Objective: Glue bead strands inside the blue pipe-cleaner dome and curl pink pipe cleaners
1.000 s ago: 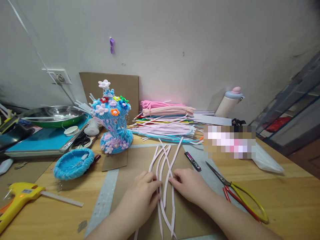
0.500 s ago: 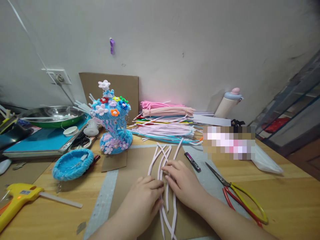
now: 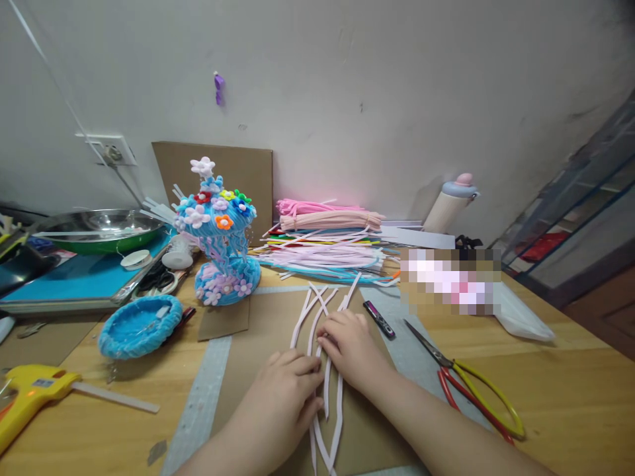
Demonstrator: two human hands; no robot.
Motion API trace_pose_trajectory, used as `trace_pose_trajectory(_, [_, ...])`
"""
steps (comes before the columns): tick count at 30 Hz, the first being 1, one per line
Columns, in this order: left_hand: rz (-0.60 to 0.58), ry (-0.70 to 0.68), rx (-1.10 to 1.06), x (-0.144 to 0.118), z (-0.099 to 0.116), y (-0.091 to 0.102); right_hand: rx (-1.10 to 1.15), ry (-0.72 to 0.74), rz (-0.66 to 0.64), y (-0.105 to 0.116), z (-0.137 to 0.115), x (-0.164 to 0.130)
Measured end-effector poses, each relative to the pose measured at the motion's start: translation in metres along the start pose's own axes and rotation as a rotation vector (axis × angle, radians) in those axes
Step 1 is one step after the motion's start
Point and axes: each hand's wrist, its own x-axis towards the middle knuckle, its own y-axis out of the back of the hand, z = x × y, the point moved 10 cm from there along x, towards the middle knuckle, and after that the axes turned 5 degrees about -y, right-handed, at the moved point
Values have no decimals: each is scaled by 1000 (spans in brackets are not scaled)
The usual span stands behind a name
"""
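Several pale pink pipe cleaners (image 3: 339,411) lie lengthwise and partly crossed over a sheet of brown cardboard (image 3: 258,330). My left hand (image 3: 290,390) rests over them, its fingers curled and closed on one near the middle. Slightly farther up, my right hand (image 3: 350,344) pinches another pipe cleaner between thumb and fingers. The fingertips of both hands are close together, and the exact grip is partly hidden. Scissors (image 3: 451,363) with red and yellow handles lie open to the right of my right hand. A small dark utility knife (image 3: 379,320) sits just beyond it.
Behind the cardboard stand a blue flower-covered ornament (image 3: 218,231) and stacked pipe cleaner bundles (image 3: 327,228). At left lie a blue fuzzy dish (image 3: 141,327), a yellow glue gun (image 3: 37,390) and a green-sided metal pan (image 3: 99,231). A bottle (image 3: 450,205) leans by the wall.
The view has shifted slightly, moving everything a little to the left. My hands stay on the pipe cleaners, with the right one a touch nearer the far end.
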Motion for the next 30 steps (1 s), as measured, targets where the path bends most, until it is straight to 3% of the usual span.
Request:
trace_pose_trajectory(20, [-15, 15, -42, 0, 0, -2, -128, -26, -22, -13, -15, 1])
trace_pose_trajectory(30, [-22, 13, -11, -1, 1, 1, 65, -39, 87, 6, -12, -6])
